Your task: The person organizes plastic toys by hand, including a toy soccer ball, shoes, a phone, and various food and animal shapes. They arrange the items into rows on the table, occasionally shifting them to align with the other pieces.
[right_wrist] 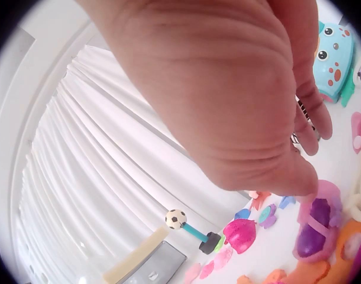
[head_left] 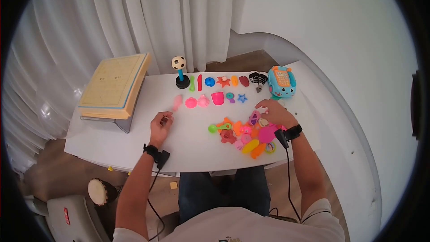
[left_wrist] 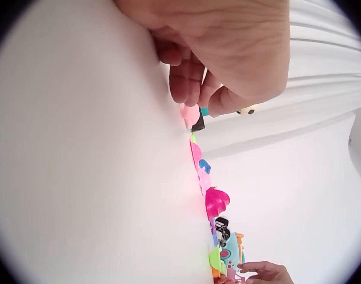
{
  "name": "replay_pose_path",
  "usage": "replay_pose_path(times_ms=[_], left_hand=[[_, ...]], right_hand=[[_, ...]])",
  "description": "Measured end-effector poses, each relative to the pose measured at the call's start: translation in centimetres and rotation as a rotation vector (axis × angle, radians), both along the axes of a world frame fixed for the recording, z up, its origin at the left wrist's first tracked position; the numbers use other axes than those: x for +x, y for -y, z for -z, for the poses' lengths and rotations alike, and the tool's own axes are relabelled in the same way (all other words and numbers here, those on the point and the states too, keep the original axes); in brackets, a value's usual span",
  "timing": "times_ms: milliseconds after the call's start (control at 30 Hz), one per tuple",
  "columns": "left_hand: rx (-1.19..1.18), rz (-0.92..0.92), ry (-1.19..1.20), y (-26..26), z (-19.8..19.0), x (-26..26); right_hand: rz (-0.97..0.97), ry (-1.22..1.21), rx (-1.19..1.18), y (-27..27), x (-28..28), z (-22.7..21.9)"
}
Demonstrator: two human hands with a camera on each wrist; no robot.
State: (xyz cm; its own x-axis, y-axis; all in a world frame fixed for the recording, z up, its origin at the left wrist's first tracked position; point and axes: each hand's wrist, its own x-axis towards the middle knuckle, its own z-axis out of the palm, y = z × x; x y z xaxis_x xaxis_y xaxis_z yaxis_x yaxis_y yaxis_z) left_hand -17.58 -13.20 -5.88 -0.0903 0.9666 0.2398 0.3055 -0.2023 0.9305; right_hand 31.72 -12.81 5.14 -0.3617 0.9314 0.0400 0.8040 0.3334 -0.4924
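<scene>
My left hand (head_left: 161, 128) rests low over the white table with loosely curled fingers (left_wrist: 186, 83). Just beyond its fingertips lies a pale pink toy piece (head_left: 178, 102). On the right, my right hand (head_left: 277, 114) hovers over the far side of a pile of colorful plastic toys (head_left: 237, 128), palm down. Its thumb (right_wrist: 301, 177) reaches the edge of a pink toy piece with a purple middle (right_wrist: 316, 231), while the other fingers are stretched apart from it. A green spoon-like toy (head_left: 219, 127) and a magenta round piece (head_left: 268, 133) lie in the same pile.
Two rows of small toys stand farther back, including a pink cup (head_left: 217, 98) and a blue star (head_left: 242, 98). Behind are a soccer-ball stand (head_left: 179, 65), a black-and-white item (head_left: 258, 79) and a toy phone (head_left: 282, 82). A board on a stand (head_left: 114, 83) occupies the left.
</scene>
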Motion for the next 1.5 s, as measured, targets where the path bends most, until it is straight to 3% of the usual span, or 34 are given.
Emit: replay_pose_path(times_ms=[67,167,333,433,500,567,600,700,800,900,1067,1300,1500], left_hand=[[-0.052,0.006,0.009,0.3,-0.2,0.7],[0.023,0.235,-0.065,1.3,-2.0,3.5],[0.092,0.494,-0.288,4.0,-4.7,10.3],[0.289,0.476,-0.375,3.9,-2.5,11.7],[0.291,0.450,-0.361,3.9,-1.6,11.9],[0.289,0.425,-0.347,4.1,-1.2,11.8],[0.234,0.417,-0.303,4.2,-1.1,11.7],[0.162,0.393,-0.248,4.3,-1.1,11.6],[0.146,0.372,-0.215,4.0,-0.7,11.5],[0.135,0.369,-0.180,3.7,-0.5,11.4],[0.146,0.374,-0.170,3.9,-0.7,11.5],[0.188,0.361,-0.209,4.0,-0.9,11.9],[0.170,0.351,-0.210,3.9,-0.6,12.0]], right_hand=[[-0.035,0.032,0.021,1.1,-0.2,0.7],[-0.175,-0.035,0.229,1.6,-1.2,2.0],[-0.157,0.036,0.131,0.1,-1.5,1.8],[-0.139,0.040,0.168,-0.3,-1.0,2.1],[-0.128,0.044,0.198,-0.8,-0.8,1.6],[0.092,-0.208,0.171,-1.6,-0.8,0.6],[0.091,-0.207,0.171,-2.4,-0.6,0.7],[0.378,-0.266,0.223,-5.9,0.1,2.6],[0.462,-0.086,0.241,-8.8,0.2,4.8],[0.523,-0.076,0.245,-10.0,-0.2,6.7],[0.527,-0.066,0.283,-10.7,-0.4,8.7],[0.466,-0.030,0.136,-8.5,0.4,4.2],[0.367,-0.035,0.152,-8.6,-0.6,4.5]])
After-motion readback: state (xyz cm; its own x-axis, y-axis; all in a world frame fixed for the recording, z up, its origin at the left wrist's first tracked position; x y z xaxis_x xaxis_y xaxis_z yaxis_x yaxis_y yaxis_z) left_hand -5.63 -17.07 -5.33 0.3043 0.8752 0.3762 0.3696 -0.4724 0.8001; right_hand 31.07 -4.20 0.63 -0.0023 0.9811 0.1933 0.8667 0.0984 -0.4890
